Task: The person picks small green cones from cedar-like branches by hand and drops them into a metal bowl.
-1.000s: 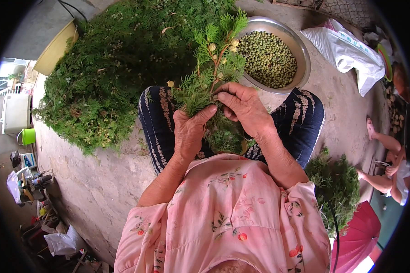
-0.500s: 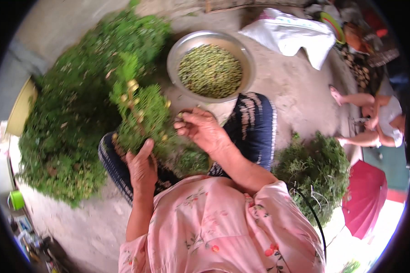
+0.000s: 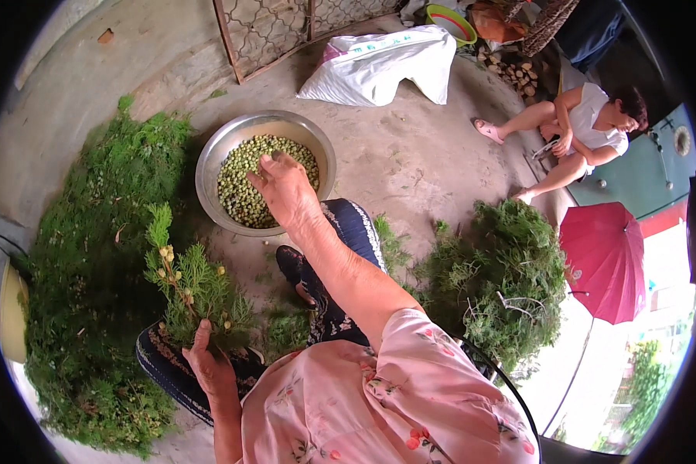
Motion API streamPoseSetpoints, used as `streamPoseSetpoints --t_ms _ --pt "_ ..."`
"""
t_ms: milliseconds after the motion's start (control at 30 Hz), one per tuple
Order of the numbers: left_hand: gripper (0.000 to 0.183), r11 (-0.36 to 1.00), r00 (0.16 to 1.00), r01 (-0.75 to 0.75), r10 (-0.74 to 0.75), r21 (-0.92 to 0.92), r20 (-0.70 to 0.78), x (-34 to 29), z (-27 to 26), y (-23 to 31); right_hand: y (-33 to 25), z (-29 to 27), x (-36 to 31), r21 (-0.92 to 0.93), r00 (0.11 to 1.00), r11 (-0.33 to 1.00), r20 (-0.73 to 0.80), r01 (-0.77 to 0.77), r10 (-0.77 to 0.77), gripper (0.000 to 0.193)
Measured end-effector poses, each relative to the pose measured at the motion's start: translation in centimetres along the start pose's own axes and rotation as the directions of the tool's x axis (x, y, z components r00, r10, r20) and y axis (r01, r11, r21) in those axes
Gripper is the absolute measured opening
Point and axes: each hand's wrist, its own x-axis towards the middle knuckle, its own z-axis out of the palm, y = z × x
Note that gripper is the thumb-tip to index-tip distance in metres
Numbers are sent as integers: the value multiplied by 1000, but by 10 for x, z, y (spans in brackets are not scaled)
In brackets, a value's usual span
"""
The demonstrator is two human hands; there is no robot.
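My left hand (image 3: 213,373) is closed around the lower stem of a leafy evergreen sprig (image 3: 193,288), which stands up above my left knee and bears several small yellowish cones. My right hand (image 3: 288,195) reaches over a wide metal basin (image 3: 327,158), its fingers curled a little and apart, with nothing seen between them. Many small round green cones (image 3: 238,179) fill the bottom of the basin, which sits on the floor beyond my knees. The right hand and wrist hide part of the cones.
A large heap of evergreen branches (image 3: 100,255) lies on my left, and a smaller heap (image 3: 510,282) on my right. A white sack (image 3: 379,68) rests beyond the basin. To the right, a person (image 3: 595,124) sits near a red umbrella (image 3: 607,259). A yellow container (image 3: 11,313) stands far left.
My right hand has moved away from the sprig and out over the basin, its fingers now apart. The left hand keeps hold of the sprig. The view has turned toward the right.
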Motion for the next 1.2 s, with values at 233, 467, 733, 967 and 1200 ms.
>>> streamPoseSetpoints --t_ms 233,467,733,967,1200 --pt "42 634 861 -508 384 584 332 21 -9 2 -21 -14 26 -241 970 951 193 194 -149 38" --pt "28 693 907 291 -418 -659 -39 39 17 21 -15 -30 -9 -419 977 905 214 78 15 9" --pt "28 861 993 105 -121 -497 0 29 7 11 38 1 -105 -715 804 483 594 505 39 9" --pt "36 568 773 -628 534 533 341 26 4 15 40 -11 -112 -570 563 -12 810 822 164 19" --pt "34 903 976 87 8 -421 219 23 17 21 53 -9 -124 -747 740 255 658 615 141 13"
